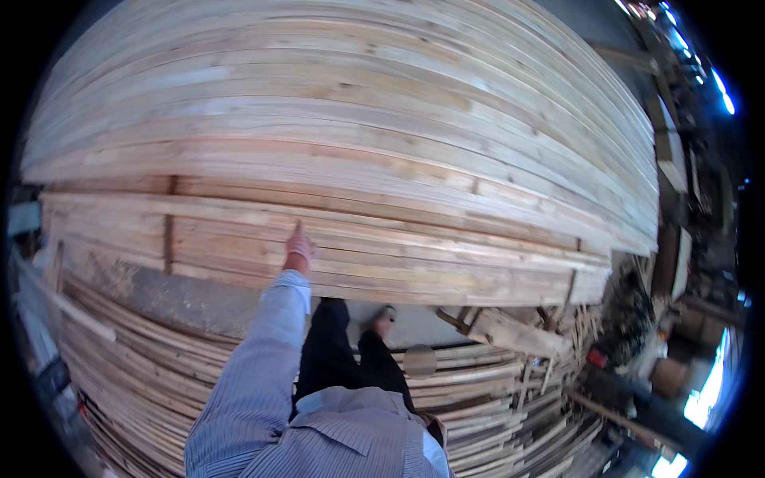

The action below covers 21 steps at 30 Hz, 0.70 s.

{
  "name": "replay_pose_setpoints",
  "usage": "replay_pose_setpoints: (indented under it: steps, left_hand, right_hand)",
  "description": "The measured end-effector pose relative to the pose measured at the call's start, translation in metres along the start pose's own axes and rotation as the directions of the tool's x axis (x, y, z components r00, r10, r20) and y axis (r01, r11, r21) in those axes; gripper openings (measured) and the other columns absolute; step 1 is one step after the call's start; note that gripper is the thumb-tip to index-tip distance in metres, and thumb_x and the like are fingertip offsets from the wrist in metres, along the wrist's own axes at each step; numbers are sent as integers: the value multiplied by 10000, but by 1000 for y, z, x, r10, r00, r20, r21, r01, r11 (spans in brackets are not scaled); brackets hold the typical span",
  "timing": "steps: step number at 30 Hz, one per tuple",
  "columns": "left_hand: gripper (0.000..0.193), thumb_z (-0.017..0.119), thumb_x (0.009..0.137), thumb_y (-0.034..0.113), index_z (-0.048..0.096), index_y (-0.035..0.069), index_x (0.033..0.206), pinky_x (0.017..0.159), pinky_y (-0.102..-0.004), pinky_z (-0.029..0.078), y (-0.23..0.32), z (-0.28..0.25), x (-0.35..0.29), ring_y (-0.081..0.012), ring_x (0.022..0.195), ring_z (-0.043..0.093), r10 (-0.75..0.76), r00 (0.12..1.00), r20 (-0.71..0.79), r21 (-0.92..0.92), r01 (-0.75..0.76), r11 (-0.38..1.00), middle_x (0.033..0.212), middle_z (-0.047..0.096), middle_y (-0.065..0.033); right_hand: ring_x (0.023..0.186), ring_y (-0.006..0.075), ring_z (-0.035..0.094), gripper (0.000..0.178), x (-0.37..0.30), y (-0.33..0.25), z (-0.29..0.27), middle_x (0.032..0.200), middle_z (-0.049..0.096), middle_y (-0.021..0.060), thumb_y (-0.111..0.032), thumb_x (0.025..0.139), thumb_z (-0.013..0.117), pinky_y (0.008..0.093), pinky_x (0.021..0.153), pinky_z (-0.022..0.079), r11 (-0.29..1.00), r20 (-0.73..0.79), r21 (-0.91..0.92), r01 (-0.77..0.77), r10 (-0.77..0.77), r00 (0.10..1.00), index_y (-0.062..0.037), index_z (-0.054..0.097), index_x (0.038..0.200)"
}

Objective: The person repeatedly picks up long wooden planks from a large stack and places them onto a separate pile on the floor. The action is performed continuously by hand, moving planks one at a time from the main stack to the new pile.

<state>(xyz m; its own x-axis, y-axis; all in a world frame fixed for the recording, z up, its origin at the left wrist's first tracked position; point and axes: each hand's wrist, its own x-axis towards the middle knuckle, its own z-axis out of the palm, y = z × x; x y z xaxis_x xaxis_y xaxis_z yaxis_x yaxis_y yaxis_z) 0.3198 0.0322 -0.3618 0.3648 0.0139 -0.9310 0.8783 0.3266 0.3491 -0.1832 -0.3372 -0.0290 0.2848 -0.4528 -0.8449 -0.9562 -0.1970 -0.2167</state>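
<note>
My left hand reaches out over a long stack of pale sawn boards at the near side of a large pile. One finger stretches away from me toward the seam along the stack's top, and the thumb stands out to the right. Nothing shows in this hand; the other fingers are hard to make out. Whether the fingertip touches the wood, I cannot tell. Beyond lies a broad layer of planks, side by side and running left to right. My right hand does not show.
Narrow wood strips lie in piles behind my feet on both sides. Concrete floor shows between stack and strips. A rough log-like timber lies near the stack's right end. Cluttered machinery and boxes stand at the far right.
</note>
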Motion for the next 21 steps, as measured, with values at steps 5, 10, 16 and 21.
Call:
replay_pose_setpoints:
  steps: [5,10,16,21]
  left_hand:
    - [975,603,824,754,245,236,1569,1122,-552,319,38,47,8,-432,1416,360,-145,969,-202,-340,69,938,1610,312,-47]
    - [896,701,859,549,269,161,1542,1067,-594,394,13,23,54,-383,1365,450,-38,958,-283,-298,-50,953,1563,391,-127]
    - [790,673,878,493,375,101,1495,1076,-540,389,12,33,-20,-338,1380,432,-20,963,-267,-429,-100,898,1553,409,-115]
    - [831,645,847,631,410,144,1478,1059,-513,392,-8,-6,-56,-329,1353,427,90,969,-229,-301,-159,940,1536,419,-87]
  right_hand:
    - [1020,217,692,394,-30,-8,34,1024,743,139,-370,891,684,338,896,523,990,-50,96,-101,106,993,-59,727,1129]
    - [1038,189,662,377,-56,-55,35,1036,732,98,-333,913,673,321,927,499,943,-42,309,-124,144,989,-42,710,1151]
    - [1045,197,643,355,-45,-37,34,1030,719,99,-319,962,616,340,922,494,962,-60,268,-53,71,996,-22,709,1133]
    - [1060,230,645,346,-34,-77,-11,1053,715,117,-332,960,621,362,942,482,921,-35,340,188,-187,982,-52,709,1142]
